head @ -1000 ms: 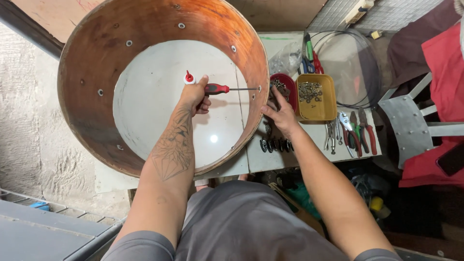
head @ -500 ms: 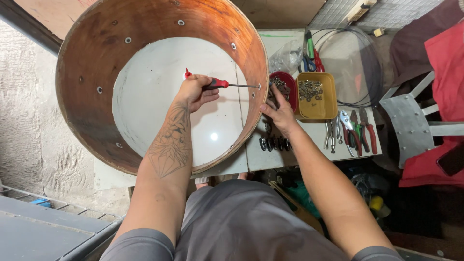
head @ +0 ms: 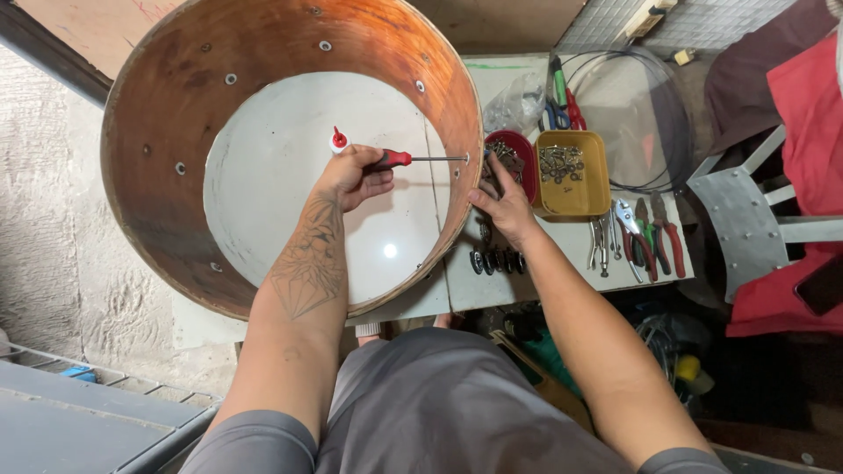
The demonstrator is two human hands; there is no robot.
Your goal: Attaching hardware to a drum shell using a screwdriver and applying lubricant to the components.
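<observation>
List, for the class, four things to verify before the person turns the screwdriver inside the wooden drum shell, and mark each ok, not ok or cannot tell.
1. Left hand grips the red-handled screwdriver: ok.
2. Screwdriver tip meets the inner wall of the wooden drum shell at a hole: ok.
3. Right hand braces outside the shell, opposite the tip: ok.
4. Tip seated in a screw head: cannot tell.
5. Spare hardware in the yellow tray beside the right hand: ok.
</observation>
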